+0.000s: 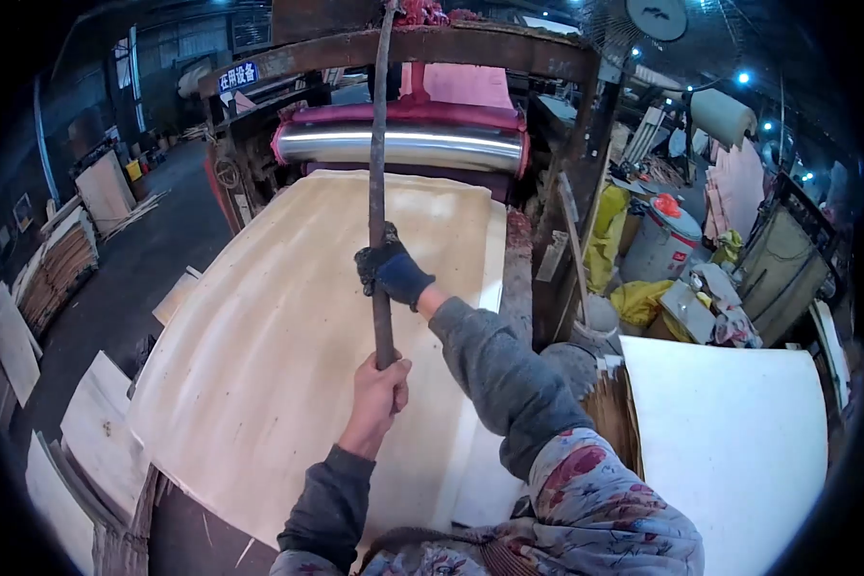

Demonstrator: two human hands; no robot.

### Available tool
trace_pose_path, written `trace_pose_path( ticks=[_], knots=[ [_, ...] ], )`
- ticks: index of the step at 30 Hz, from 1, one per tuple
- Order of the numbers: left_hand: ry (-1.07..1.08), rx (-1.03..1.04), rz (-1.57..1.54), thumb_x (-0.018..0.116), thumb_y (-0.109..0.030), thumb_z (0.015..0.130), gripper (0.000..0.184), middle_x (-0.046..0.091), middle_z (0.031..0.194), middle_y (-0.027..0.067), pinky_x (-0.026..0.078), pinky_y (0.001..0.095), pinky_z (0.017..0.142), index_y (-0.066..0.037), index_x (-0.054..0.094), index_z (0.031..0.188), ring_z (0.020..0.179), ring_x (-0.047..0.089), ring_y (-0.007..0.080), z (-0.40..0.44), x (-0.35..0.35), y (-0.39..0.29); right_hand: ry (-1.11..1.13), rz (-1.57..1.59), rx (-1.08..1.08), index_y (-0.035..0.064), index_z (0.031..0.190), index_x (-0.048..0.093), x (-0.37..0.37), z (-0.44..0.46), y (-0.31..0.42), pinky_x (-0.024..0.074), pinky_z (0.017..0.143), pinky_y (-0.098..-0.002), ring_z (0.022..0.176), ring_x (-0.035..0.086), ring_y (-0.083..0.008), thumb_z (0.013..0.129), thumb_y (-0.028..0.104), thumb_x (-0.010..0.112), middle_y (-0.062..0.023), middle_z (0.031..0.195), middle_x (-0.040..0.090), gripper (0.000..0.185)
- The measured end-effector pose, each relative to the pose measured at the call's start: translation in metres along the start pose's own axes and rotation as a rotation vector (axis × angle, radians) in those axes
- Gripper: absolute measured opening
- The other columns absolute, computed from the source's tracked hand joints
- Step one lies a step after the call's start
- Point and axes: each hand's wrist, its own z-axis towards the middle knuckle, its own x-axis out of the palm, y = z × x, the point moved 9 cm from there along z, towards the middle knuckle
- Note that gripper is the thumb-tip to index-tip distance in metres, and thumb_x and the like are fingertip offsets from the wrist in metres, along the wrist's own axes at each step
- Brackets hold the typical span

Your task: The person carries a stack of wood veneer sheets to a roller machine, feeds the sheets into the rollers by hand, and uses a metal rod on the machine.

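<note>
A long dark stick [378, 154] runs up through the middle of the head view, its top reaching the upper frame edge. My bare left hand [376, 398] is wrapped round its lower end. Higher up, my right hand [394, 269], in a dark blue and black glove, grips the same stick. Beneath both hands lies a large pale wood veneer sheet [269, 336], slightly wavy. Its far edge lies just in front of a shiny metal roller [403, 147] on a machine, with a pink-stained roller [317, 113] above.
A rusty machine frame [432, 45] spans the far side. More white sheets [730, 422] are stacked at right, near a bucket [595, 317] and a large drum [660, 240]. Leaning boards [101, 432] stand at left beside the dark floor [115, 278].
</note>
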Motion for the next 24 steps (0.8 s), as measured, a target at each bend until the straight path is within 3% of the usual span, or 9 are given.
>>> trace_pose_path(
  ticks=[3,4,8,10,16,18,21,22,24],
  knots=[
    [0.114,-0.004,-0.124,0.059,-0.006,0.083,0.014,0.043,0.053,0.0002,0.028,0.0255,0.032,-0.004,0.046,0.087,0.034,0.04,0.0108,-0.04,0.013,-0.009,0.16,-0.176,0.094,0.0211,0.116,0.031,0.016,-0.018,-0.006,0.0475,0.045,-0.0358,0.048,0.051,-0.0167,0.088,0.01,0.052,-0.0028,0.064,0.05,0.037],
    [0.128,0.023,-0.138,0.059,-0.006,0.083,0.014,0.043,0.053,0.0002,0.028,0.0255,0.032,-0.004,0.046,0.087,0.034,0.04,0.0108,-0.058,0.014,-0.017,0.169,-0.202,0.076,0.0211,0.116,0.031,0.024,-0.031,0.0,0.0475,0.045,-0.0358,0.048,0.051,-0.0167,0.088,0.01,0.052,-0.0028,0.064,0.05,0.037],
    [0.057,0.044,0.233,0.059,-0.008,0.085,0.016,0.046,0.054,0.0035,0.033,0.0286,0.031,-0.004,0.044,0.083,0.034,0.045,0.0138,-0.166,-0.031,-0.015,0.072,0.301,0.114,0.019,0.117,0.034,0.084,-0.14,-0.011,0.0498,0.047,-0.0367,0.054,0.055,-0.0177,0.09,0.013,0.055,-0.0092,0.084,0.056,0.035],
    [0.043,0.052,0.358,0.059,-0.009,0.085,0.018,0.047,0.054,0.0041,0.035,0.0292,0.032,-0.003,0.042,0.084,0.035,0.046,0.0143,-0.22,-0.067,0.012,0.093,0.215,0.059,0.0195,0.118,0.034,0.113,-0.2,-0.04,0.053,0.054,-0.0357,0.064,0.057,-0.0164,0.091,0.009,0.054,-0.0077,0.094,0.055,0.035],
    [-0.058,0.013,0.396,0.06,-0.008,0.085,0.019,0.047,0.057,0.0025,0.04,0.0275,0.036,-0.001,0.045,0.095,0.04,0.047,0.0114,-0.339,-0.169,0.078,0.112,0.194,0.116,0.0141,0.116,0.036,0.216,-0.338,-0.078,0.0567,0.064,-0.0351,0.068,0.06,-0.016,0.089,0.008,0.059,-0.0073,0.093,0.055,0.036],
    [-0.048,-0.021,0.354,0.062,-0.011,0.084,0.022,0.05,0.059,0.0037,0.042,0.0282,0.038,-0.001,0.046,0.096,0.044,0.051,0.0113,-0.364,-0.18,0.087,0.129,0.478,0.113,0.0101,0.113,0.041,0.238,-0.366,-0.073,0.0565,0.073,-0.0371,0.077,0.061,-0.0167,0.087,0.006,0.061,-0.006,0.09,0.056,0.033],
    [-0.071,0.004,0.595,0.064,-0.015,0.084,0.026,0.057,0.065,0.0087,0.045,0.0312,0.042,-0.002,0.047,0.098,0.048,0.057,0.0136,-0.4,-0.202,0.092,0.072,0.346,0.051,0.0046,0.11,0.048,0.256,-0.413,-0.053,0.0549,0.077,-0.0371,0.083,0.059,-0.015,0.088,0.008,0.062,-0.0023,0.086,0.056,0.026],
    [-0.039,-0.01,0.647,0.065,-0.018,0.083,0.03,0.06,0.07,0.013,0.048,0.0346,0.047,-0.002,0.048,0.101,0.053,0.061,0.0192,-0.41,-0.207,0.099,0.071,0.343,0.052,0.0046,0.11,0.048,0.262,-0.429,-0.048,0.0549,0.077,-0.0371,0.083,0.059,-0.015,0.088,0.008,0.062,-0.0023,0.086,0.056,0.026],
    [-0.001,-0.033,0.691,0.066,-0.022,0.083,0.034,0.064,0.076,0.0172,0.05,0.0381,0.052,-0.002,0.048,0.105,0.059,0.066,0.0248,-0.43,-0.213,0.11,-0.047,0.256,0.064,0.001,0.111,0.05,0.263,-0.466,-0.043,0.0545,0.082,-0.0378,0.087,0.062,-0.0199,0.085,0.006,0.064,-0.0076,0.096,0.058,0.03]
  ],
)
